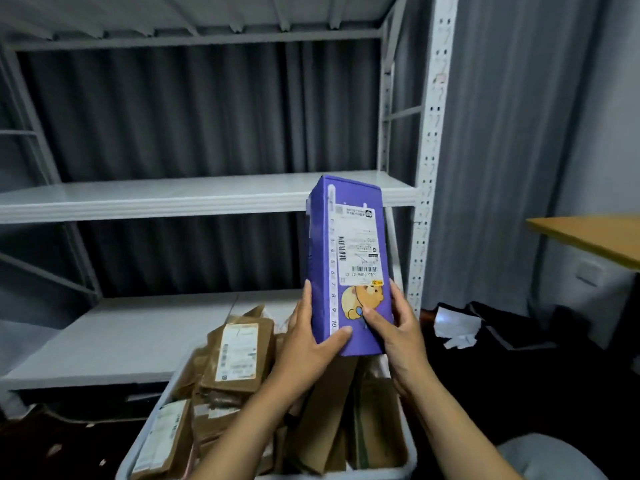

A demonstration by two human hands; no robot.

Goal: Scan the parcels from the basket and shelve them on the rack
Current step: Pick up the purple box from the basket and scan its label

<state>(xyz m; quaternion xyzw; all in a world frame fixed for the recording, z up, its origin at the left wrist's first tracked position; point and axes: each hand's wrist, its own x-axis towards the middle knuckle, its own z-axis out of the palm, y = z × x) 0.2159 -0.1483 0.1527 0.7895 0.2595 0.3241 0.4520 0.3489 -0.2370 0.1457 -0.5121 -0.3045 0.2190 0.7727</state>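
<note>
A tall purple box (349, 237) with a white shipping label and a cartoon bear stands upright in both my hands, above the basket. My left hand (308, 341) grips its lower left edge, thumb across the front. My right hand (398, 327) grips the lower right side, thumb on the bear picture. Below is the white basket (410, 452), filled with several brown paper parcels (239, 355). Behind the box is the white metal rack (156, 195), whose middle and lower shelves carry nothing.
A perforated rack upright (429, 150) rises just right of the box. A wooden tabletop corner (595, 237) juts in at right. Crumpled white paper (457, 327) and dark bags lie on the floor at right. Grey curtains hang behind.
</note>
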